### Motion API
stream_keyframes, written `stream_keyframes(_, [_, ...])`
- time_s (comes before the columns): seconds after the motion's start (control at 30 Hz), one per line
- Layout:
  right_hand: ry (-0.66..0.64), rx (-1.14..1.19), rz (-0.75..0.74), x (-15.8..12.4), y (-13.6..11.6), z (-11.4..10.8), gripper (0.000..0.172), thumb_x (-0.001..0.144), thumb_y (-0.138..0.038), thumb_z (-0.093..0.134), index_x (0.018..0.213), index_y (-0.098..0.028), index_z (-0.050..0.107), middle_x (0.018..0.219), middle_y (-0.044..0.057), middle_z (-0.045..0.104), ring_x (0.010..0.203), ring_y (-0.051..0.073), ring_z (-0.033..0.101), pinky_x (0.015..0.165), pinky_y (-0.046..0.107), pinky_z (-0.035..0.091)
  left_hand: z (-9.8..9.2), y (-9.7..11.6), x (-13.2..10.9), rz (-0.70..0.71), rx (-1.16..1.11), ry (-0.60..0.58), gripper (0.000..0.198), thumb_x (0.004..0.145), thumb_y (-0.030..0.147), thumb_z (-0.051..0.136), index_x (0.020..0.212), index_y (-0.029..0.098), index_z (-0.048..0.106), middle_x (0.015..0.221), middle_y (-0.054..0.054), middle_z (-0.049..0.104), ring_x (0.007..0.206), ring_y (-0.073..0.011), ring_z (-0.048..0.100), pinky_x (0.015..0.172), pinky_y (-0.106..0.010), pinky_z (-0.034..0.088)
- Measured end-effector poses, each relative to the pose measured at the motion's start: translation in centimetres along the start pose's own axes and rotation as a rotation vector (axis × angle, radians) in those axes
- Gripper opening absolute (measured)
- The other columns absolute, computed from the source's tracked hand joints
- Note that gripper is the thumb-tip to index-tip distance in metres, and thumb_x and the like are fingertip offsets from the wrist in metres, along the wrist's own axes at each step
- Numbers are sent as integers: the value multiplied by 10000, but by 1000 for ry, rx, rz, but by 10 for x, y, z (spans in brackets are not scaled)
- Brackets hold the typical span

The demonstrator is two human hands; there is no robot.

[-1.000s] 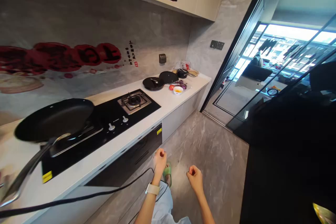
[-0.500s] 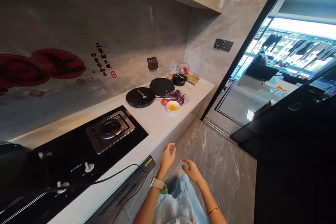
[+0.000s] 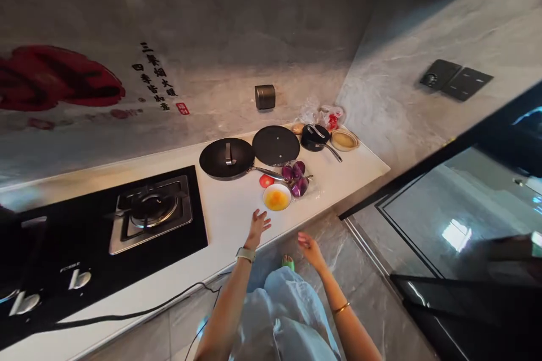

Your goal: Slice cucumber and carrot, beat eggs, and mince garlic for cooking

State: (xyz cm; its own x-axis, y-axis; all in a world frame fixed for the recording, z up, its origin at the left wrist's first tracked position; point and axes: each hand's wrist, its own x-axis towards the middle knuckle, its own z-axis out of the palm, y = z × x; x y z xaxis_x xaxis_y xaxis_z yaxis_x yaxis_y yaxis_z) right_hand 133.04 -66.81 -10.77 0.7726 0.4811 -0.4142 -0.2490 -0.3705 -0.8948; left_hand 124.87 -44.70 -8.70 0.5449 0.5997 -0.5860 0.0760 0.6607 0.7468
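Note:
My left hand (image 3: 259,227), with a watch at the wrist, reaches over the front of the white counter (image 3: 237,225), fingers spread and nothing in them. Just beyond its fingertips stands a white bowl (image 3: 277,197) of orange-yellow liquid that looks like beaten egg. Off the counter's front edge, my right hand (image 3: 311,249) hangs in the air, fingers loosely extended and holding nothing. Behind the bowl lie a red tomato (image 3: 266,180) and several purple onions (image 3: 298,170) in clear plastic. A lidded black frying pan (image 3: 218,158) sits to their left, its handle pointing toward the onions.
A gas hob (image 3: 152,211) is at the left, with a black cable (image 3: 148,313) along the counter front. Farther back are a flat black disc (image 3: 276,145), a lidded saucepan (image 3: 314,138), a pale round basket (image 3: 344,139) and plastic bags (image 3: 330,117). A doorway stands right.
My view has turned and come closer to the counter. Both hands have moved forward; the left has come from beside the counter to over its edge, near the bowl, its fingers spreading.

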Motion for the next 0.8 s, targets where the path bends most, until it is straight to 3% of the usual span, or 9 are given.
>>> stream_keyframes(0.17, [153,257,159,84,-43,-44,497,539,-357,801,984,-234,616,924,36,698,854,220,679,723,360,569,30,5,28,-15,-48,79,418,796,278,704,1153,222,494,1087,-70,622,743,-178,694,751,-421,596])
stream_keyframes(0.3, [138,388,269,130,-57,-51,450,568,-392,801,921,-253,559,841,-9,686,797,200,696,704,378,598,41,3,39,-19,1,196,196,825,161,659,995,134,564,879,-52,643,609,-125,653,670,-353,608])
stream_keyframes(0.43, [63,552,394,156,-61,-42,403,553,-398,832,823,-237,581,678,-37,663,671,182,696,669,365,614,28,6,34,-9,11,268,133,835,94,617,962,115,582,822,-46,664,640,-118,659,653,-291,609])
stream_keyframes(0.63, [152,580,333,179,-74,-28,265,572,-307,804,700,-222,587,570,-71,619,503,95,598,534,210,548,-12,17,14,0,60,309,161,864,135,583,1025,124,590,930,-73,677,717,-129,680,729,-292,609])
stream_keyframes(0.73, [153,621,275,183,-82,-26,246,573,-291,770,710,-227,576,594,-81,630,523,101,612,539,219,548,-19,21,5,82,292,486,380,857,253,620,1213,146,539,1142,-140,616,729,-152,668,770,-386,600])
stream_keyframes(0.8, [152,652,237,182,-87,-27,255,565,-301,754,704,-229,553,628,-74,652,568,124,648,563,251,564,-14,26,-5,263,529,670,516,833,301,640,1304,147,494,1263,-189,535,779,-178,651,822,-445,573])
